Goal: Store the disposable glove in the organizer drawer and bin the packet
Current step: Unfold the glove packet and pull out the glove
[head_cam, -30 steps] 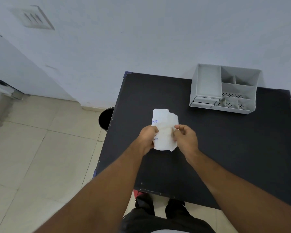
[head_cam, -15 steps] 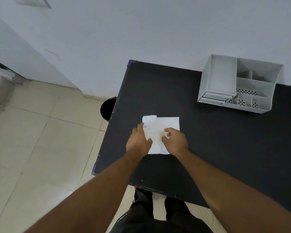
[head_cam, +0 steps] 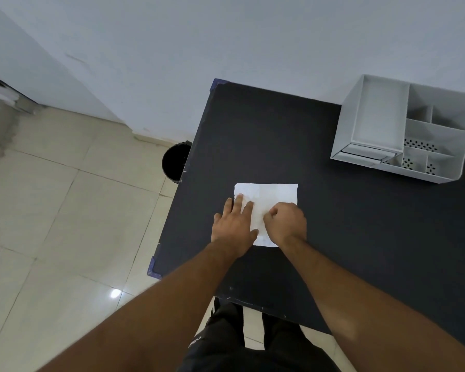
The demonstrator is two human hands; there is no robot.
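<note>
From the head view I see the white packet [head_cam: 269,202] flat on the black table [head_cam: 346,237]; my left hand [head_cam: 234,226] lies open on its left edge; my right hand [head_cam: 285,224] is curled closed on it; the grey organizer [head_cam: 403,130] stands well apart at the far right — the black bin [head_cam: 175,163] on the floor beside the table's left edge.

White wall [head_cam: 226,36], beige floor tiles [head_cam: 65,210], black table [head_cam: 360,224]

No legible text, label, brand, number or sign is visible. The white packet [head_cam: 269,200] on the black table [head_cam: 360,237] shows only a faint dark mark at its left edge beside the left hand [head_cam: 234,226]; it cannot be read.
</note>
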